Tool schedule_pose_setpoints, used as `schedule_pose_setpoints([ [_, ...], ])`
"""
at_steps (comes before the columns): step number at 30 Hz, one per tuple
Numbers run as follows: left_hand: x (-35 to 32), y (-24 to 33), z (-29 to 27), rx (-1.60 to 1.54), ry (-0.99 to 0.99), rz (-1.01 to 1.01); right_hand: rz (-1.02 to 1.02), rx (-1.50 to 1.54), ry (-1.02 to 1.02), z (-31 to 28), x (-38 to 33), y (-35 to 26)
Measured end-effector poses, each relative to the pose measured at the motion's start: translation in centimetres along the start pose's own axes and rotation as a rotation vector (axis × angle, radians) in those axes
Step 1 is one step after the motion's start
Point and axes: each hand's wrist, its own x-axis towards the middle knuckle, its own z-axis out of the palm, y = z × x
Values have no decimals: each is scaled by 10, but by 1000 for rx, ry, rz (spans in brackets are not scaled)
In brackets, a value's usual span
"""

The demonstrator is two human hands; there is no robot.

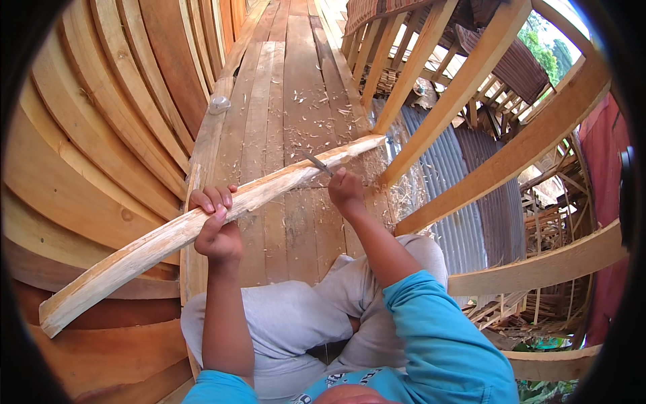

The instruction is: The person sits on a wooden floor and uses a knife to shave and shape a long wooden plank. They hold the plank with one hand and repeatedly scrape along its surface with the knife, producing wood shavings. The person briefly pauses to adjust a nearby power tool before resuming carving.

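A long, pale, roughly hewn wooden pole [148,248] lies slantwise before me, from the lower left up to the railing on the right. Around its middle wraps my left hand [219,222], fingers over the top and thumb on the near side. My right hand [346,188] is closed on a knife [314,161], mostly hidden in the fist. The dark blade crosses the pole's far part and appears to touch its wood. Whitish, freshly cut wood shows along the pole, with brownish strips on its upper side.
Wood shavings [316,124] litter the plank floor [269,87]. A small clear container [219,104] stands by the left board wall [114,87]. On the right runs a railing of wooden slats [457,91], with corrugated metal sheets [451,175] and piled timber beyond. My grey-trousered legs [289,316] are folded below.
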Motion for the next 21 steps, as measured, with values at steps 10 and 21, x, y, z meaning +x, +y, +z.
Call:
schedule_pose_setpoints([
  [10, -1, 1, -8, -10, 32, 21, 112, 37, -165, -22, -37, -89],
  [21, 0, 1, -8, -35, 21, 22, 169, 166, -104, -23, -29, -72],
])
